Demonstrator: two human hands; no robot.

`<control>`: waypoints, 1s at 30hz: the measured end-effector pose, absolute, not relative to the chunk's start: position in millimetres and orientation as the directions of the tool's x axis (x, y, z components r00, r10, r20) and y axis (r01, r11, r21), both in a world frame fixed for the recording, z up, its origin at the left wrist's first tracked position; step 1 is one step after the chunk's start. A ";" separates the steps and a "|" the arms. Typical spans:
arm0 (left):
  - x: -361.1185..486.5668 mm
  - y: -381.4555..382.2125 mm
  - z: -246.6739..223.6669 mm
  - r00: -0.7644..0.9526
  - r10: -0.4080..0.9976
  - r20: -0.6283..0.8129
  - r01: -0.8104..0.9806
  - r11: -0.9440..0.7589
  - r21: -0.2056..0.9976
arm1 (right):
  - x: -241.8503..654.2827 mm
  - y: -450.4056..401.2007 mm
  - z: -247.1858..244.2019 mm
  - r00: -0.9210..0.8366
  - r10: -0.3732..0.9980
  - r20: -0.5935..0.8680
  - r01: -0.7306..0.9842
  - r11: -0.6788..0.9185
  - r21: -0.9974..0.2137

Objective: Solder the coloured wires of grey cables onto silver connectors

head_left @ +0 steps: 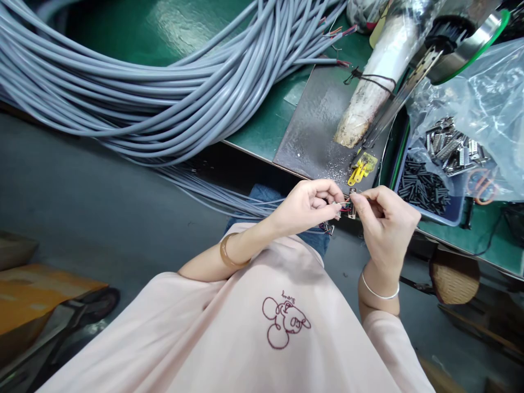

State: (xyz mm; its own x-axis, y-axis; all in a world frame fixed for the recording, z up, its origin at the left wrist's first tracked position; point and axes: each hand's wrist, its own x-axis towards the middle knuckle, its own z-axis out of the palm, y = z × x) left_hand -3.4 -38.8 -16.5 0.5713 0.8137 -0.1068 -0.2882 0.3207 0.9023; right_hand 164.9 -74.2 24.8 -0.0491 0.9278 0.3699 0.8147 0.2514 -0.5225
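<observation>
My left hand (pixel 311 206) is closed, thumb and fingers pinching thin coloured wires (pixel 346 204) near the bench's front edge. Just right of it, my right hand (pixel 382 221) pinches at the top of a small metal connector (pixel 352 210), where the wire ends meet it. The fingertips of both hands are a short gap apart. Below my left fingers, another small connector (pixel 327 228) hangs with wires. Behind the hands lies a dark plate (pixel 311 131) with yellow clips (pixel 362 168) on it.
A large bundle of grey cables (pixel 172 103) covers the bench's left part. A white wrapped roll (pixel 372 98) leans over the plate, beside a solder spool (pixel 466 54). At right, a blue tray (pixel 454 218) holds black tubes and metal connectors under clear plastic, with orange-handled scissors (pixel 483 185).
</observation>
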 end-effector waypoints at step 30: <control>-6.5 -46.5 -15.4 0.451 0.871 0.196 -0.113 -0.162 0.980 | 163.8 -75.7 17.6 0.159 0.965 0.208 0.608 0.071 -0.791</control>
State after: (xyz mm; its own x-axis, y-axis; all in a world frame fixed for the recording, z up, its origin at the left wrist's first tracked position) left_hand -6.5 -46.5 -15.4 0.4507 0.8710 0.1958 -0.1128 -0.1621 0.9803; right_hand 163.8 -75.7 17.6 0.1588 0.9651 0.2083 0.6075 0.0708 -0.7911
